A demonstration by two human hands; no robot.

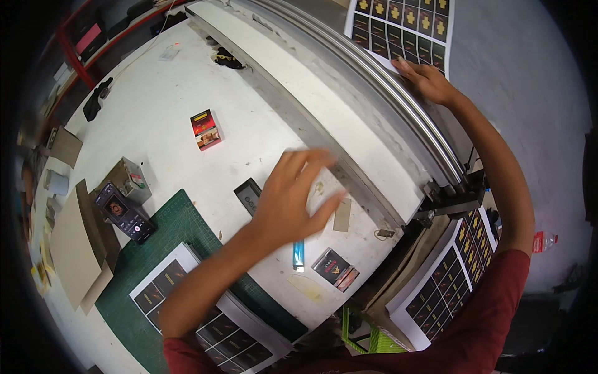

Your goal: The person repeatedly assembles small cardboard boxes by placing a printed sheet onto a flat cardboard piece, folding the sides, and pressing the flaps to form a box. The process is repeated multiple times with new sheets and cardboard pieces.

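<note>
My left hand [289, 196] hovers over the white table, blurred by motion, with its fingers apart and nothing seen in it. Under and beside it lie a dark calculator-like device [248, 194], a blue cutter-like tool [299, 255] and a small beige card piece [342, 215]. At the far right, my right hand [430, 82] grips the near edge of a printed sheet [398, 28] covered with rows of dark panels and gold shapes. That sheet lies beside long metal rollers [398, 81]. Part of the grip is hidden.
A green cutting mat [118, 299] bears a stack of printed sheets [240, 340]. More printed sheets [436, 305] lie at lower right. A red box [205, 129], a black-and-red box [335, 269], a phone [121, 212] and folded cardboard [71, 243] are on the table [149, 87].
</note>
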